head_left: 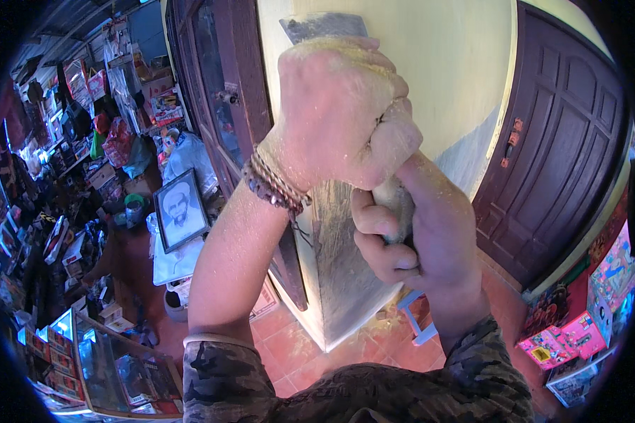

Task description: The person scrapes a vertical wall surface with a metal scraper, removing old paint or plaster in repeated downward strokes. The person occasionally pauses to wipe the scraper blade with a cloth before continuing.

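A wide-bladed scraper is raised in front of me against the corner of a cream-painted wall (444, 77). Its flat grey blade (324, 26) shows above my knuckles. My left hand (339, 109), with braided bracelets on its wrist, is closed round the upper part of the tool and hides it. Below it, my right hand (437, 225) grips the dusty handle (403, 208), fingers curled and thumb side up. Pale yellow dust coats both hands and forearms. Lower on the corner, the wall surface is grey and patchy (349, 247).
A dark panelled door (554, 141) stands right, another glazed wooden door (222, 92) left. A small blue stool (418, 321) sits near the wall on red floor tiles (289, 338). Left are a framed portrait (181, 209), piled goods and a glass display case (123, 366); pink boxes (568, 338) lie right.
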Available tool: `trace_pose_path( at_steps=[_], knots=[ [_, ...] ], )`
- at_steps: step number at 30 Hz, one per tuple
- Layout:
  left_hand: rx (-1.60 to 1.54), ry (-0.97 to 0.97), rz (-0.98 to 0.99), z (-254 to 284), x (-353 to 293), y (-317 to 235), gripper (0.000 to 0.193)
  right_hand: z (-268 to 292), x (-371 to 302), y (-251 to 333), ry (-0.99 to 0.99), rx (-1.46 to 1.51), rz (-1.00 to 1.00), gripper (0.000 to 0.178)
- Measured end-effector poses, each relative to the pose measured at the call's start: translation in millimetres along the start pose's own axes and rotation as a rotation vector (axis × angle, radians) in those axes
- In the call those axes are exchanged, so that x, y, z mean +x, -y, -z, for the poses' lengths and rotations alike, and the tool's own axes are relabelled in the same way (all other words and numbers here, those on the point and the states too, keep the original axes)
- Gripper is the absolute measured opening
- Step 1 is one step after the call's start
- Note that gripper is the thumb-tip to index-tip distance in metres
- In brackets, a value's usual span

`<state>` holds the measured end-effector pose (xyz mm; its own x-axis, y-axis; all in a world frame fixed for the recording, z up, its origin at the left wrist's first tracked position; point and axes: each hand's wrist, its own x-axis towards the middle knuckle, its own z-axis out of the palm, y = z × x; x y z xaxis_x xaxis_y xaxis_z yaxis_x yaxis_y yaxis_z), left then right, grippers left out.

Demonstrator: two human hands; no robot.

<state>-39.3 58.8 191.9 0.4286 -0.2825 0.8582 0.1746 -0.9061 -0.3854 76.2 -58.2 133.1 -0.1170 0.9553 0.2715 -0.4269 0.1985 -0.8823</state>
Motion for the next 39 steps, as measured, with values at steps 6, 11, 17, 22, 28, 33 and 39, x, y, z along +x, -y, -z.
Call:
trace_pose_path(
  at_steps=[6, 11, 17, 22, 28, 33, 39],
  knots=[
    [0.001, -0.059, 0.013, -31, -60, -39, 0.029, 4, -22, -48, -0.217, 0.012, -0.371, 0.034],
    [-0.004, 0.002, 0.023, -23, -32, -16, 0.030, 15, -11, -23, -0.017, 0.199, -0.180, 0.026],
    [-0.093, -0.030, -0.134, -23, -48, -37, 0.028, 6, -23, -41, -0.078, 0.121, -0.396, 0.034],
    [0.034, 0.170, 0.005, -19, -34, -12, 0.031, 34, -16, -34, -0.028, 0.208, -0.253, 0.025],
    [0.002, 0.206, 0.084, -72, -173, -82, 0.034, 50, -63, -133, -0.095, 0.315, -0.443, 0.009],
    [0.018, 0.137, 0.133, -95, -176, -79, 0.025, 95, -65, -152, -0.167, 0.230, -0.473, 0.006],
    [-0.043, 0.199, 0.168, -78, -136, -66, 0.028, 80, -54, -119, -0.166, 0.175, -0.473, 0.020]
  ],
)
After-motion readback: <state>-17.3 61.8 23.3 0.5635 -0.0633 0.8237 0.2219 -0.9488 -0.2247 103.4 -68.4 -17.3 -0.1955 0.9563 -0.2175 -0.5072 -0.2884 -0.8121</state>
